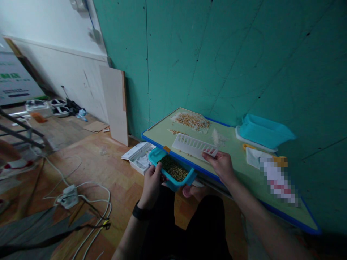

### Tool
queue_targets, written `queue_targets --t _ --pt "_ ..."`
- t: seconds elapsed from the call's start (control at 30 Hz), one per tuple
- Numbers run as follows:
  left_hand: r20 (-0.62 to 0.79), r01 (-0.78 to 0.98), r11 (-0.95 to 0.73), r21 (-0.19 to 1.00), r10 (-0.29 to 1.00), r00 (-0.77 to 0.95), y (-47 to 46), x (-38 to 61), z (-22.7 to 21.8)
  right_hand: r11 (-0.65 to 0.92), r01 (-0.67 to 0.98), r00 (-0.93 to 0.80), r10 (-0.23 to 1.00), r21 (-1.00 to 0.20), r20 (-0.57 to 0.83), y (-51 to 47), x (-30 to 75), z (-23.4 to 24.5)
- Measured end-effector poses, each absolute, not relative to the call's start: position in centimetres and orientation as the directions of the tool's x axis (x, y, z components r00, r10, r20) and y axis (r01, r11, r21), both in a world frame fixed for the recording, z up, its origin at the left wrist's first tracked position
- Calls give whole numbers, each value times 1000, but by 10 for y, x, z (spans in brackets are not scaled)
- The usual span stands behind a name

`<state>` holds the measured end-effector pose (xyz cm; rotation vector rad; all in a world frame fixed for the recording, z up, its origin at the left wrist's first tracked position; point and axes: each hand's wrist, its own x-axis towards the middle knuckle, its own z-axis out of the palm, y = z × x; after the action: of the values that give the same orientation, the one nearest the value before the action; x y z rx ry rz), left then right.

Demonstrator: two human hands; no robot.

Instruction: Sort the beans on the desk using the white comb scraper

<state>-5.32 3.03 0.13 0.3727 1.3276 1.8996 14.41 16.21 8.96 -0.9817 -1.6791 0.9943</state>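
My left hand (154, 176) grips the near rim of a teal plastic container (155, 155), held just below the table's front edge. Green beans (167, 163) fill one side of it and yellowish beans (179, 172) the other. In my right hand (221, 162) is the end of a flat white slotted plastic strip (193, 145), which lies low over the tabletop. Behind the strip is a spread of yellow beans mixed with white grains (191, 121). A short row of beans (176, 132) and a small heap of white grains (217, 137) are near it. A few loose beans (185, 153) lie by the front edge.
A blue-edged table (238, 159) stands against a green wall. On its right are a teal bin (265, 130), a white lid beneath it and a partly blurred packet (280, 184). An open white box (139, 159) sits below. Cables and a power strip (69, 196) cross the floor at left.
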Motion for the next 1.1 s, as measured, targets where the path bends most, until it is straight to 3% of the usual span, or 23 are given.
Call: queue_targets --t 0.23,0.43,0.77,1.1 --pt "-202 -464 -173 869 731 -651 32 -54 -5 377 141 -257 907 -916 334 159 136 92" --pt "-197 -452 -151 879 748 -634 29 -53 -3 448 250 -167 893 -859 417 212 134 88" --pt "-163 -419 -144 896 773 -614 27 -53 -1 430 269 -191 901 -862 390 220 137 81" --pt "-171 -424 -120 897 792 -586 29 -57 3 376 177 -306 899 -909 313 177 152 87"
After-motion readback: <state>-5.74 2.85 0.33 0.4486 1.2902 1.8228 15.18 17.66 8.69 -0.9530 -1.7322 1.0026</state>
